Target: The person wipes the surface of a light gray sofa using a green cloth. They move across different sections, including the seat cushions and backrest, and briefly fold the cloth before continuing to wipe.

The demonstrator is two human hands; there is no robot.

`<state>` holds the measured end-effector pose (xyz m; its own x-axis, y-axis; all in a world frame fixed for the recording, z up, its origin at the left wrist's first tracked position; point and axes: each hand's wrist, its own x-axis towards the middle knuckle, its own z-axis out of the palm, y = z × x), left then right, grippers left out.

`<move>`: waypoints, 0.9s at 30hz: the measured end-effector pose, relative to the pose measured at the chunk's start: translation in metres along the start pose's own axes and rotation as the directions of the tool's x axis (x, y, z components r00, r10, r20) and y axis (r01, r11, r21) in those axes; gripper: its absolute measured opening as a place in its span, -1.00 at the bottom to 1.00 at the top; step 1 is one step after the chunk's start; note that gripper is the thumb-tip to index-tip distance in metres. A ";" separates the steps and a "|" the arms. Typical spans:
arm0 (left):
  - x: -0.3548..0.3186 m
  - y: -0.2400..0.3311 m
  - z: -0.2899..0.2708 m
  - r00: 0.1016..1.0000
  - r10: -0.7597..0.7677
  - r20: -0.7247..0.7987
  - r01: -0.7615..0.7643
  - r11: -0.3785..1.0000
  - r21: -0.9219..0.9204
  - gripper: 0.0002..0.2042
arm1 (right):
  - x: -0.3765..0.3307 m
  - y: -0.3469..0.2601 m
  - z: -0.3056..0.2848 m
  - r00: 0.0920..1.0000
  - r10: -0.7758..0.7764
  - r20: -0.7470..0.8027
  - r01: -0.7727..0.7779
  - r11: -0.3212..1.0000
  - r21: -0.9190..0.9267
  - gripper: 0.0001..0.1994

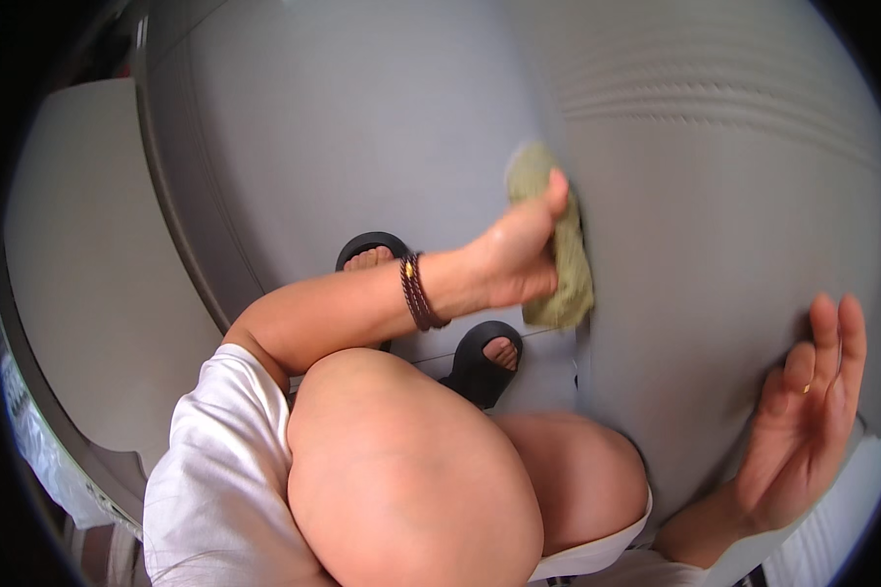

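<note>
My left hand (519, 249), with a dark braided bracelet on its wrist, is closed on a folded olive-green cloth (570, 269). The cloth lies against the lower side of a grey, leather-like upholstered piece (675, 215) with stitched, gathered seams, close to where it meets the floor. At the right my right hand (803, 421) is raised beside the same grey upholstery. Its palm shows, two fingers point up and the others are somewhat bent, with a ring on one. Nothing is in it, and whether its back touches the upholstery I cannot tell.
Pale grey floor (362, 117) stretches between the upholstery and a grey panel with a dark rim (108, 264) on the left. My feet, in black slides (483, 364), stand below my bent knees. A clear plastic bag (54, 460) is at the lower left.
</note>
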<state>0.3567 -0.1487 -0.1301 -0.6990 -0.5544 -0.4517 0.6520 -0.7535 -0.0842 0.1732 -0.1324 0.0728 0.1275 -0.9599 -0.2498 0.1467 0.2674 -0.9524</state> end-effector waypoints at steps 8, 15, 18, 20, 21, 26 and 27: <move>0.033 0.080 0.060 0.741 0.666 -0.081 -0.540 0.663 0.519 -0.34 | -0.011 0.007 0.005 0.996 -0.039 -0.082 0.034 0.998 -0.061 -0.50; 0.030 -0.019 -0.015 0.202 0.438 0.876 -0.724 -0.536 0.435 -0.56 | -0.010 0.021 0.014 0.952 -0.142 -0.270 0.081 0.971 -0.224 -0.54; 0.027 -0.012 -0.019 0.236 -0.015 0.972 -0.761 -0.625 0.175 -0.53 | -0.013 0.017 0.017 0.956 -0.139 -0.258 0.089 0.977 -0.195 -0.55; 0.042 0.015 -0.004 0.112 -0.143 0.983 -0.736 -0.676 -0.014 -0.51 | -0.014 0.019 0.019 0.956 -0.142 -0.257 0.096 0.978 -0.183 -0.55; 0.050 0.028 0.003 -0.011 -0.224 0.975 -0.675 -0.717 -0.172 -0.49 | -0.015 0.020 0.020 0.960 -0.136 -0.243 0.103 0.984 -0.146 -0.56; 0.052 0.087 0.049 -0.472 -0.341 0.813 -0.243 -0.836 -0.492 -0.53 | -0.021 0.022 0.024 0.952 -0.139 -0.274 0.102 0.984 -0.145 -0.56; 0.048 0.098 0.054 -0.477 -0.337 0.812 -0.193 -0.861 -0.471 -0.50 | -0.022 0.023 0.024 0.952 -0.140 -0.270 0.105 0.984 -0.142 -0.56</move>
<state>0.3711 -0.2688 -0.1123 -0.1248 0.2312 0.9649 -0.2878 0.9222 -0.2582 0.1977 -0.1032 0.0607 -0.1645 -0.9747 -0.1515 0.0187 0.1505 -0.9884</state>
